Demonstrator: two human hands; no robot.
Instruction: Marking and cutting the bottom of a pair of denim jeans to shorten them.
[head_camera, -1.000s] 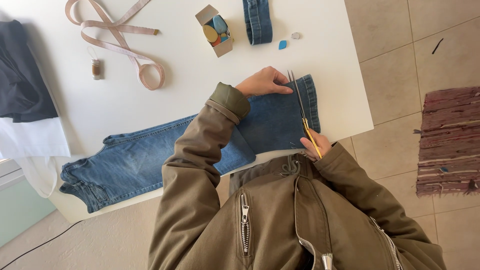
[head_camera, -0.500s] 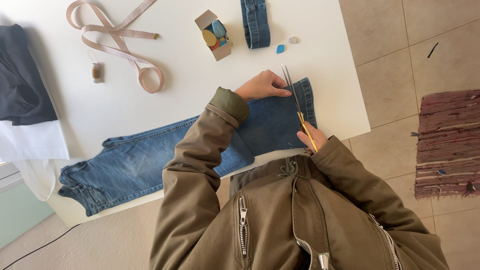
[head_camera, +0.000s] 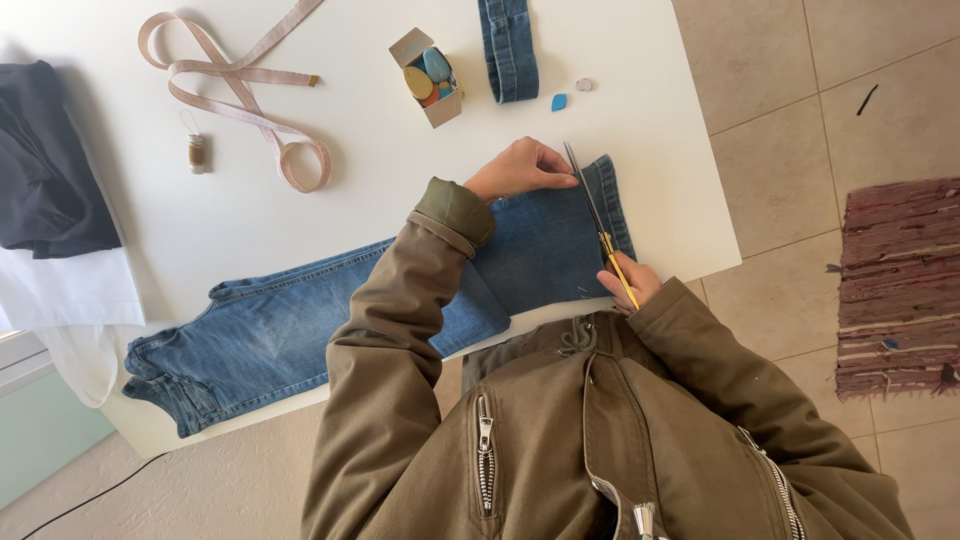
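Left hand: flat on the denim, fingers pressed together w/ tips at the blades; pins cloth, grips nothing.
Right hand: at desk's near edge, fingers curled tight in the scissor handles; mostly hidden by sleeve.
Scissors: yellow handles, long steel blades running along the leg end, just inside the hem; blades look parted only a little, hard to tell.
Jeans: blue denim, laid flat across the desk, waist at left hanging over the edge, one leg end at right under both hands.
Handling, jeans (judgement): soft but fairly thick, medium weight; not fragile, not slippery; prob. shifts or puckers unless pinned flat. Best hold: palm down beside the blade line, never on it.
Handling, scissors (judgement): rigid, sharp; hold by the handle loops only.
Desk: white top, tiled floor beyond.
Denim strip: separate folded piece at far edge, well apart from hands.
Small box: open card box w/ coloured chalk pieces.
Tape measure: pink, looped, far left.
Thread spool: brown, near tape.
Dark cloth: folded at left edge.
Rug: woven, on floor at right.
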